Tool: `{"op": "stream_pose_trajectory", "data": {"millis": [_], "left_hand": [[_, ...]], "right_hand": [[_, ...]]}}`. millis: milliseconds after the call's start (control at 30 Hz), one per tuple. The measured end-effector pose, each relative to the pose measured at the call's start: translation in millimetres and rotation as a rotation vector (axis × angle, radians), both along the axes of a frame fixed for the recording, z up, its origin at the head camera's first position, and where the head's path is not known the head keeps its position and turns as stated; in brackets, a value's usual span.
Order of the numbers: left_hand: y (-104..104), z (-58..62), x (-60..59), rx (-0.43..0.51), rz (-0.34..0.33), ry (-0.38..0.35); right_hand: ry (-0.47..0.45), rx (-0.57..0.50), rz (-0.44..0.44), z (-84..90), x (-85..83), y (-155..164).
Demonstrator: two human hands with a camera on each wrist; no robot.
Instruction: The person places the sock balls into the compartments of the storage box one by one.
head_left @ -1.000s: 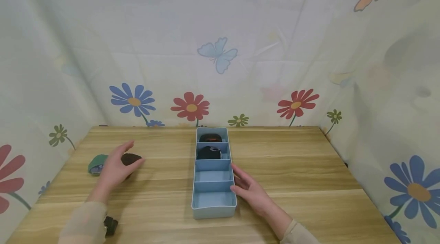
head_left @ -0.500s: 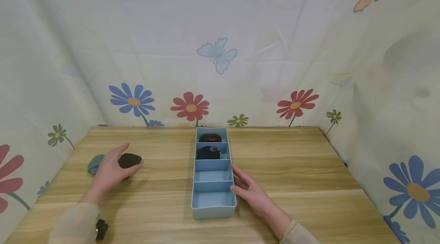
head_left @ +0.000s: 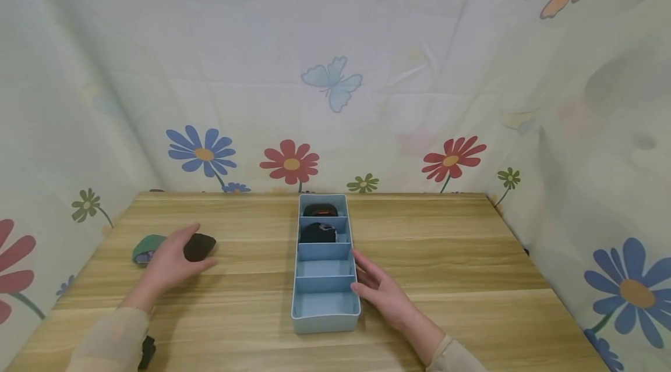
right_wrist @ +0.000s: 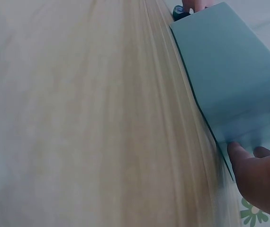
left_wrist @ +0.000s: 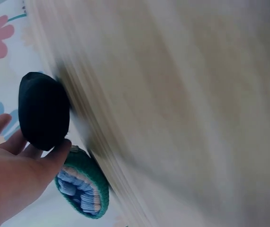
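Nearest the viewer, the right hand [head_left: 385, 293] lies with its fingers [head_left: 365, 265] straight and relaxed against the outer right wall of the long pale-blue plastic divided tray [head_left: 347, 305], gripping nothing; the right-wrist view shows the fingertips [right_wrist: 241, 152] pressed flat to the tray's smooth blue side [right_wrist: 229, 75]. Just left of these fingers are the tray's three near compartments, with nothing lying in them.

Across the light wooden table [head_left: 472, 279], well apart from the tray, the left hand [head_left: 166, 264] rests with its fingers loosely spread and only gently bent. Its thumb and fingertips touch the small dark rounded bundle of rolled fabric [head_left: 198, 246], which sits on the table right at the fingertips, on their tray-ward side. In the left-wrist view the thumb [left_wrist: 54, 158] meets the bundle's [left_wrist: 44, 110] lower edge, while the other fingers lie behind it; whether they actually clasp it cannot be told. Just beyond the hand's outer edge lies a green-rimmed rolled bundle with a blue inside [head_left: 146, 247], close by the thumb.

Farther off, past the right fingertips, the tray's second-farthest compartment holds a black rolled bundle [head_left: 318, 233], and the farthest one a dark bundle with an orange-red edge [head_left: 320, 209].
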State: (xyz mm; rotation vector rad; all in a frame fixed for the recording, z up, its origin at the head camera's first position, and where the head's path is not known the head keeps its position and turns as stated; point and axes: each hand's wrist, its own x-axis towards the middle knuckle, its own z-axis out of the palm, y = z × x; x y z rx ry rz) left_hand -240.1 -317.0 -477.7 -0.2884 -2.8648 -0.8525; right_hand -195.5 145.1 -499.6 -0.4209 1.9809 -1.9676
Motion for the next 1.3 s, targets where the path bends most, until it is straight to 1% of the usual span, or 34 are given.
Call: {"op": "stream_pose_trajectory", "data": {"millis": [233, 533, 667, 900, 1133, 1300], "left_hand": [[-4.7, -4.3, -1.6, -0.018, -0.021, -0.012], [-11.4, -9.8, -2.7, -0.046, -0.043, -0.011], [-12.7, -11.6, -2.5, -0.048, -0.056, -0.013], [-13.3, -11.0, -2.0, -0.045, -0.076, 0.001], [-13.8, -8.9, -1.3, -0.042, -0.085, -0.003], [-14.7, -8.9, -2.3, -0.051, -0.091, 0.002]], "right_hand": [[-0.008, -0.002, -0.001, -1.2, -0.5, 0.0], [0.024, -0.017, 0.006, -2.2, -0.3, 0.6], [0.020, -0.009, 0.003, -1.8, -0.1, 0.3], [-0.004, 0.002, -0.009, -0.2, 0.1, -0.5], [0.018, -0.005, -0.004, -2.5, -0.4, 0.2], [0.012, -0.008, -0.003, -2.0, -0.1, 0.5]]}}
